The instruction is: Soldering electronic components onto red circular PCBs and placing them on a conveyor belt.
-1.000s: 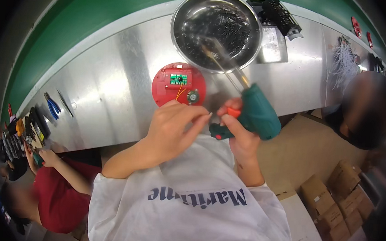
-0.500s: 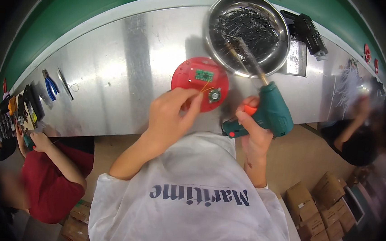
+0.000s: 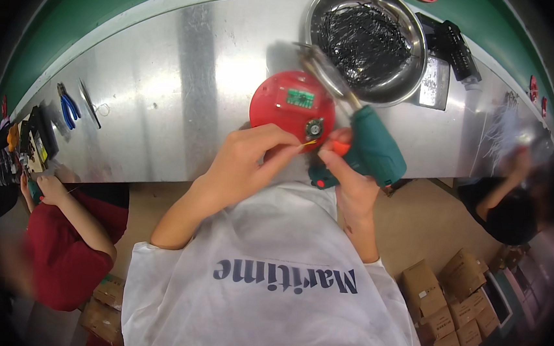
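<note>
A red round plate (image 3: 272, 107) lies on the metal bench in front of me. It carries a small green circuit board (image 3: 300, 98) and, nearer to me, a round metal-rimmed part (image 3: 313, 130). At the plate's near edge my left hand (image 3: 242, 164) pinches thin yellow wires (image 3: 310, 142), with the fingers closed on them. Gripped in my right hand (image 3: 354, 189) is a green soldering gun (image 3: 377, 145) with an orange trigger. Its metal nose, smeared by motion, points away and to the left, above the plate's right edge. My two hands nearly meet beside the round part.
Beyond the plate stands a steel bowl (image 3: 419, 60) filled with thin black wires (image 3: 365, 46), with a black device (image 3: 459, 51) beside it. Blue-handled pliers (image 3: 67, 106) and tweezers (image 3: 89, 101) lie at left. People work at both sides; cardboard boxes (image 3: 424, 285) stand at lower right.
My left hand has moved right with the wires, from beside the circuit board to the round part. My right hand came left toward it, swinging the soldering gun's nose left. The view shifted slightly.
</note>
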Action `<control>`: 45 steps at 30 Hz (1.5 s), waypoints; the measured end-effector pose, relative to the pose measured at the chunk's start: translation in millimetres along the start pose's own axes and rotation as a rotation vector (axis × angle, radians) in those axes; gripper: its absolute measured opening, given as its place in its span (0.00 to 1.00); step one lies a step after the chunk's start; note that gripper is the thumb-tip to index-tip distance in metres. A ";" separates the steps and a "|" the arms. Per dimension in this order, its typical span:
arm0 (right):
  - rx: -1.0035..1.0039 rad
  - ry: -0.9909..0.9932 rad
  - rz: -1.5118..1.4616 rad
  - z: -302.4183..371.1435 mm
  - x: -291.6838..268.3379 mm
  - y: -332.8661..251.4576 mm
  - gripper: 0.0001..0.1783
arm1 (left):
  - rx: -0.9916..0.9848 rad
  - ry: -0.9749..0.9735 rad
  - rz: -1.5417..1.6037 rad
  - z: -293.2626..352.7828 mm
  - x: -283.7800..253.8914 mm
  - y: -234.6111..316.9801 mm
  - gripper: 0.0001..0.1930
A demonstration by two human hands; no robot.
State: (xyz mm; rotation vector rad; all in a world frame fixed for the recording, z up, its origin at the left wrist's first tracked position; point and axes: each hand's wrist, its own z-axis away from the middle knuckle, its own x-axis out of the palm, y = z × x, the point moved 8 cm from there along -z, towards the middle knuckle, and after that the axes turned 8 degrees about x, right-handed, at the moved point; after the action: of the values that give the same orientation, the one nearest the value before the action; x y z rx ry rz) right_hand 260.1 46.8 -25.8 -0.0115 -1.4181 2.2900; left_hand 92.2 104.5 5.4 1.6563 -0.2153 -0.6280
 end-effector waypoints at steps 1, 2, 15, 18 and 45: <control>-0.012 -0.033 0.043 0.9 10.3 -5.9 0.21 | 0.002 -0.003 0.012 1.9 0.3 1.2 0.05; -0.025 -0.066 0.087 1.9 18.8 -8.2 0.21 | -0.003 -0.004 0.014 3.8 0.0 1.0 0.05; -0.040 -0.123 -0.035 1.3 30.3 8.1 0.19 | -0.164 -0.009 0.263 28.0 1.7 -23.9 0.02; 0.018 -0.102 -0.067 3.6 30.2 13.0 0.20 | -0.229 0.122 0.443 35.9 6.7 -34.6 0.02; 0.053 -0.076 -0.013 1.6 25.7 15.3 0.18 | -0.049 0.052 0.125 24.4 16.1 -17.0 0.07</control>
State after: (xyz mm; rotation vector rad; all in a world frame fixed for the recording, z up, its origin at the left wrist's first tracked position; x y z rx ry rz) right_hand 231.0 49.3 -32.5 0.1013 -1.3899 2.3383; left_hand 89.5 79.2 -17.0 1.5964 -0.2615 -0.4915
